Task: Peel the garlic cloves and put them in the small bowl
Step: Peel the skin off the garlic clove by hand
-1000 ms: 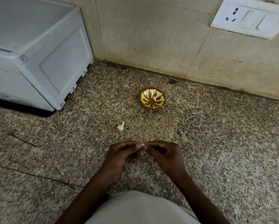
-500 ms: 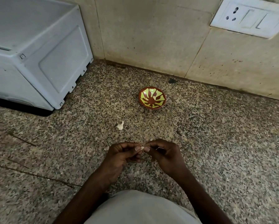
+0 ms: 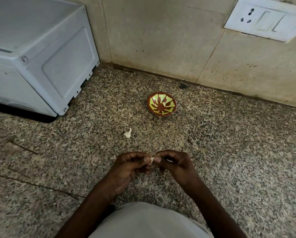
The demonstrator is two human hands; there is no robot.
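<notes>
A pale garlic clove [image 3: 151, 159] is pinched between the fingertips of my left hand [image 3: 129, 166] and my right hand [image 3: 175, 164], low over the speckled granite counter [image 3: 229, 152]. Both hands have curled fingers and most of the clove is hidden by them. A small whitish bit shows inside my right hand's curl. The small bowl [image 3: 161, 103], brown with a yellow-green pattern, stands farther back near the wall with a small pale piece inside. A loose white garlic piece [image 3: 128, 133] lies on the counter between the bowl and my hands.
A grey appliance [image 3: 37, 54] fills the back left of the counter. A tiled wall runs behind, with a white socket and switch plate [image 3: 263, 19] at the upper right. A small dark speck [image 3: 182, 86] lies by the wall base.
My hands stay together at the same spot. A little more of the pale clove now shows between the fingertips.
</notes>
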